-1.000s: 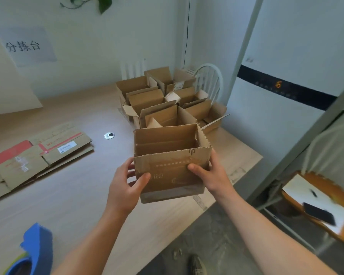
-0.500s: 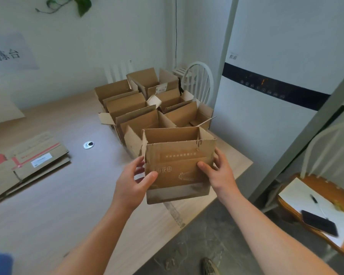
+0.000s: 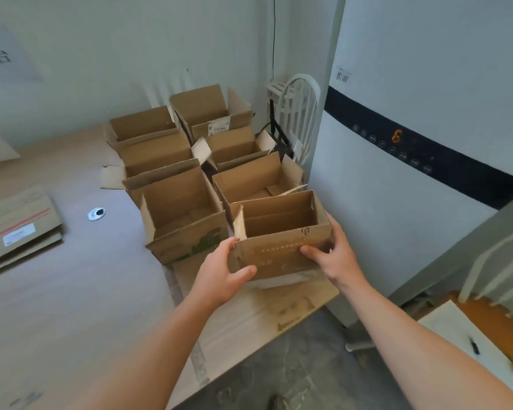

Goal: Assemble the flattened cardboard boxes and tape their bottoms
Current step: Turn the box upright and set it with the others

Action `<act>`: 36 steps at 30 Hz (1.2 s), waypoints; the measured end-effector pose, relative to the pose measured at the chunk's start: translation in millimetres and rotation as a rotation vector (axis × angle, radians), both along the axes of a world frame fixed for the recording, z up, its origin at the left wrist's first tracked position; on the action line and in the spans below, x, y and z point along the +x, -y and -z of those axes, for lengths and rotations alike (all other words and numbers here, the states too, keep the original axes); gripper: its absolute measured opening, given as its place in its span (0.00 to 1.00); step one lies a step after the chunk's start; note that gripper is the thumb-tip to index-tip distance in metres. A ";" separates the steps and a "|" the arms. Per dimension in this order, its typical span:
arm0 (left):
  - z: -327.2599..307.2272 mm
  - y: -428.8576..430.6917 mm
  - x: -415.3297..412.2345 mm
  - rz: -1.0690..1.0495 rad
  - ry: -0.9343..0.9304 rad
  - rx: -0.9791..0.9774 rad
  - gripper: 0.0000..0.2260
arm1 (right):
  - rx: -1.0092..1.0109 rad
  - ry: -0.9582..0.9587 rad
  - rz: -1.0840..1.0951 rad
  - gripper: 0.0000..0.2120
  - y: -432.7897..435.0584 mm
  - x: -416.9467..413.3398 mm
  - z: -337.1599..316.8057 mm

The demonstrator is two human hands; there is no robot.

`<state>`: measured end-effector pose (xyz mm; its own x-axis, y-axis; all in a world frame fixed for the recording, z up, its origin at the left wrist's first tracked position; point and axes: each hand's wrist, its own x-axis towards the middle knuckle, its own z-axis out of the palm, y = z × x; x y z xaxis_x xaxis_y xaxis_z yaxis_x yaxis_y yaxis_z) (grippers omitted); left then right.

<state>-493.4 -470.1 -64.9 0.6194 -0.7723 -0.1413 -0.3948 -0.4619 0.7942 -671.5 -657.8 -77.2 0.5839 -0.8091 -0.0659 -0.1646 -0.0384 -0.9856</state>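
My left hand [image 3: 219, 276] and right hand [image 3: 336, 258] curled round an open box [image 3: 282, 253], thumbs across its front, perhaps resting on the table [image 3: 71, 291], other boxes [image 3: 184, 214] just behind.

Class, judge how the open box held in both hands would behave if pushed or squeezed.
Probably light: the box is empty, and the left hand and right hand hold its sides. Its thin, open-topped walls likely flex under squeezing. Flat-bottomed, it should slide, not roll.
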 end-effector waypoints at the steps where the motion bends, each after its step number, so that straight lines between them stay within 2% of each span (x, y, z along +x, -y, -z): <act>1: 3.0 6.0 0.0 -0.011 -0.035 0.013 0.33 | 0.014 -0.010 -0.005 0.40 9.5 0.6 5.3; 7: 17.4 23.0 -1.0 -0.037 -0.128 0.054 0.38 | 0.106 -0.031 -0.016 0.40 41.5 1.1 30.6; 10: 18.0 36.6 -1.5 -0.009 -0.141 0.071 0.39 | 0.084 -0.073 0.003 0.37 55.8 5.2 30.1; 13: 16.8 49.7 -1.3 0.015 -0.125 0.088 0.39 | 0.061 -0.106 0.016 0.40 72.5 10.4 29.1; 16: 17.2 49.2 0.0 0.049 -0.075 0.131 0.38 | 0.042 -0.189 0.054 0.41 85.3 13.7 30.7; 21: 15.1 25.6 11.6 0.017 0.023 0.160 0.36 | 0.044 -0.252 0.111 0.36 75.9 7.3 35.3; 25: 9.0 0.0 25.3 0.044 0.104 0.222 0.34 | 0.056 -0.335 0.280 0.42 54.5 -0.9 29.8; 26: 7.2 -6.9 28.5 0.058 0.126 0.237 0.33 | 0.052 -0.377 0.305 0.40 47.7 -2.9 27.9; 28: 3.4 -22.5 33.8 0.084 0.170 0.262 0.31 | 0.018 -0.514 0.296 0.28 30.2 -7.6 24.4; 31: -3.9 -49.4 38.8 0.119 0.221 0.289 0.29 | -0.041 -0.704 0.160 0.11 -6.0 -12.0 20.5; 36: -18.8 -106.5 46.7 0.125 0.309 0.299 0.26 | -0.141 -0.794 -0.106 0.12 -85.0 4.2 10.2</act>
